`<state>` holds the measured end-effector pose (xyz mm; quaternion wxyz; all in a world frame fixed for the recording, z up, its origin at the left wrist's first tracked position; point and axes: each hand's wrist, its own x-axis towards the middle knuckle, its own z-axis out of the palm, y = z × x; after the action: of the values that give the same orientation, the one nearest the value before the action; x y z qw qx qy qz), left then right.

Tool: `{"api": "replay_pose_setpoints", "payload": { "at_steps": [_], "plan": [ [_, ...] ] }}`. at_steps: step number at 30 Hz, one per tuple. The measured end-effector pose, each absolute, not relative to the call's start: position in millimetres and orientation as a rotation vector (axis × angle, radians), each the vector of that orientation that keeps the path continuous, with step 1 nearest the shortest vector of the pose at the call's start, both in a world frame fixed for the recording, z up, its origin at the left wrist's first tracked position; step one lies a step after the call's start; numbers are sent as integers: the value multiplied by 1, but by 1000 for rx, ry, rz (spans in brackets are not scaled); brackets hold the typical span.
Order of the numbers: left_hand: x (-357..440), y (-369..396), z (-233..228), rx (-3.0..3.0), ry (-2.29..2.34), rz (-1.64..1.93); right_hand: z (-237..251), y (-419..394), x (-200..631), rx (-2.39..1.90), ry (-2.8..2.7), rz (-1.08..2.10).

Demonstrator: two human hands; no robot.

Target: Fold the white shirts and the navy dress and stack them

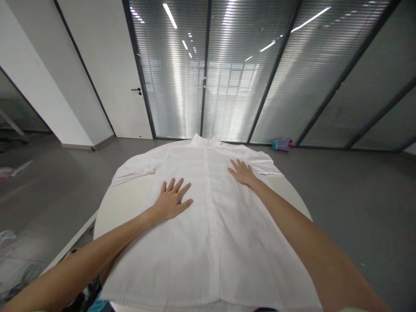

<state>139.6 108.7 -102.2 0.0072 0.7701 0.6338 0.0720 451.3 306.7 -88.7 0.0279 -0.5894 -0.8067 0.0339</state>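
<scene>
A white button-up shirt lies spread front side up, its collar at the far end and its hem toward me. Both sleeves reach out to the sides over the round white table. My left hand rests flat on the shirt's left half, fingers spread. Farther up, on the right side of the chest, my right hand also lies flat with its fingers apart. Neither hand holds anything. Soft creases run through the cloth below my right hand.
Behind the table stand glass partitions with blinds and a white door. A blue and pink basket-like object lies on the grey floor by the glass. Cables and a clear plastic piece are on the floor at left.
</scene>
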Motion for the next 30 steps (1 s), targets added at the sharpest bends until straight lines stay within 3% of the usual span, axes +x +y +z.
{"api": "replay_pose_setpoints", "payload": {
  "at_steps": [7,13,18,24,30],
  "plan": [
    [156,144,-78,2490,1999,307,-86,279,465,-1695,-2647,192],
    [180,218,-80,2416,2015,484,-85,173,504,-1293,-2787,278],
    [178,246,-99,2447,2025,388,-106,107,563,-1387,-2735,153],
    [174,208,-95,2576,1884,362,-115,88,616,-1540,-2556,81],
    [226,141,-89,2669,1434,358,-87,100,538,-1344,-2628,114]
  ]
}}
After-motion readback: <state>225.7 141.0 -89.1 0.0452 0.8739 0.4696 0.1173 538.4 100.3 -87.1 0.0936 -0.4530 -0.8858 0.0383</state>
